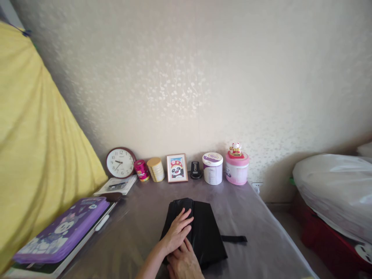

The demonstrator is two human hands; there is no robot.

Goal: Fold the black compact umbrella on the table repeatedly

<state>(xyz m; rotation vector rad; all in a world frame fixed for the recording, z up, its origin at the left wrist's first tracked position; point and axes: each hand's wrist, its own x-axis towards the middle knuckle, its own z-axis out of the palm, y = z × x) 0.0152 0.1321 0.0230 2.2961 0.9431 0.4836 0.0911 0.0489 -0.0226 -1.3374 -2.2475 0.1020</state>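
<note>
Left hand (177, 232) lies flat and open, fingers spread, on a folded black cloth (207, 236) whose long axis runs toward the wall, a black strap (234, 239) jutting right. Right hand (183, 264) curls at the cloth's near end; any grip cannot be told. Beyond, a numbered clock (120, 162) leans against the wall.

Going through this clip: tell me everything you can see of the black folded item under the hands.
The black folded fabric item is a long, flat, roughly rectangular bundle of dark, faintly glossy, synthetic-looking material with soft creases; exactly what it is cannot be told. It lies flat on the mauve surface, well back from the wall. A narrow black strap extends from its right side and lies on that surface. The left hand rests on top with fingers spread, and the right hand covers its near end.
</note>
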